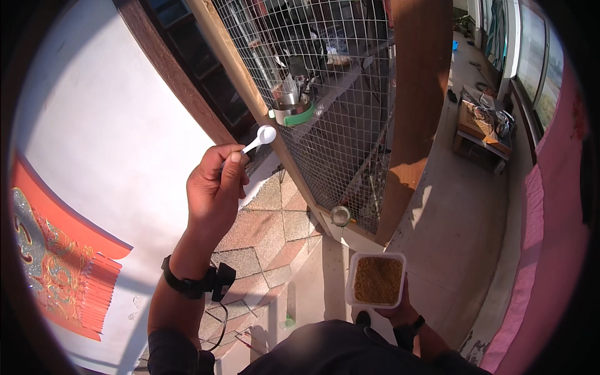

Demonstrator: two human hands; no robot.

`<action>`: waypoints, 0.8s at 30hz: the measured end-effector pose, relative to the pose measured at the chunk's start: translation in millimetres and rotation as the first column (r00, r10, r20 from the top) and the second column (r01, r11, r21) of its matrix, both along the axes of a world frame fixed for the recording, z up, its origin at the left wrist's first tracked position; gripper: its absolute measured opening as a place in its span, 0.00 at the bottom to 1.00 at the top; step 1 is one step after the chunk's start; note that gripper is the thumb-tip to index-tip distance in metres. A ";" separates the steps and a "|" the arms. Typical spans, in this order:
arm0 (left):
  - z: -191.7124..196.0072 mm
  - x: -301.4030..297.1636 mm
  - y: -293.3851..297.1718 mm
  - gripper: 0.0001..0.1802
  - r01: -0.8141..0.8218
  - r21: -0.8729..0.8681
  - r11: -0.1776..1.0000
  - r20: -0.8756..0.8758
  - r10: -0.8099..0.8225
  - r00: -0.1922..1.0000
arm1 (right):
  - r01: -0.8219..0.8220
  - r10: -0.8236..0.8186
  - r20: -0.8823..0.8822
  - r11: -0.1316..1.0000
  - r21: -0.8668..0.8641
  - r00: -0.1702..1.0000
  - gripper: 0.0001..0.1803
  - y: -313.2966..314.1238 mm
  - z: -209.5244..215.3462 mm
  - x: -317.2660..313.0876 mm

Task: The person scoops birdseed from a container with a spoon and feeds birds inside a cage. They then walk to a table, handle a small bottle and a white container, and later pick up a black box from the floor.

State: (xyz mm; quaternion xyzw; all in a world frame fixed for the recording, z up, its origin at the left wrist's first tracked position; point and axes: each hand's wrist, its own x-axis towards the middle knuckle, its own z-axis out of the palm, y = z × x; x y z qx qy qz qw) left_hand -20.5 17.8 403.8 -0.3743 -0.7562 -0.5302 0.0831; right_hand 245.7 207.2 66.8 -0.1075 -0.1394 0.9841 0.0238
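Head camera, largest first: a white wall (pixel 125 119) fills the left side, and beside it stands a wire-mesh panel (pixel 331 147) in a wooden frame (pixel 247 75), which presumably keeps the mesh stiff while leaving the inside open to air and view. An orange fringed banner (pixel 65 275) lies along the lower part of the wall. Low on the right is a translucent plastic tub (pixel 350 278), lidless, its open top turned up toward the camera, likely kept near level so the loose brown granules (pixel 378 280) do not spill. The right hand (pixel 403 309) is clamped on the tub's lower right corner; its fingertips are out of sight, but it seems placed there to bear the weight from below and the side, close to the body. Up to the left, the left hand (pixel 215 181) is raised well apart from the tub, thumb and fingers pinched together on a handle, a grip that suits something light. On the mesh sits a steel cup (pixel 286 114) within a green ring (pixel 300 117), which probably fixes it at a reachable height. Smallest is the white scoop (pixel 267 134) in that pinch, its bowl pointing away from the fingers and appearing just beside the frame; whether it contains anything is too small to tell.
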 end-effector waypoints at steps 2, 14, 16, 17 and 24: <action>-28.0 33.6 -7.9 0.08 -0.049 -0.255 0.966 -0.027 0.044 0.999 | -0.023 0.021 -0.031 0.998 -0.055 0.999 0.48 -1.1 4.9 -6.9; -133.3 116.5 19.2 0.09 0.074 -0.887 0.456 -0.120 -0.383 0.916 | -0.097 0.108 -0.213 0.993 0.060 0.971 0.49 -21.4 21.4 -48.8; -137.7 120.8 24.4 0.10 0.097 -0.923 0.371 -0.045 -0.357 0.933 | -0.106 0.107 -0.084 0.994 0.010 0.991 0.50 -24.7 16.1 -49.1; -140.2 122.7 26.8 0.10 0.099 -0.950 0.296 -0.006 -0.336 0.942 | -0.110 0.109 -0.026 0.993 -0.045 0.994 0.50 -26.0 12.9 -48.4; -164.1 106.6 22.3 0.13 0.264 -0.874 0.408 0.114 -0.354 0.928 | -0.120 0.117 -0.104 0.993 -0.023 0.988 0.48 -27.5 0.1 -40.6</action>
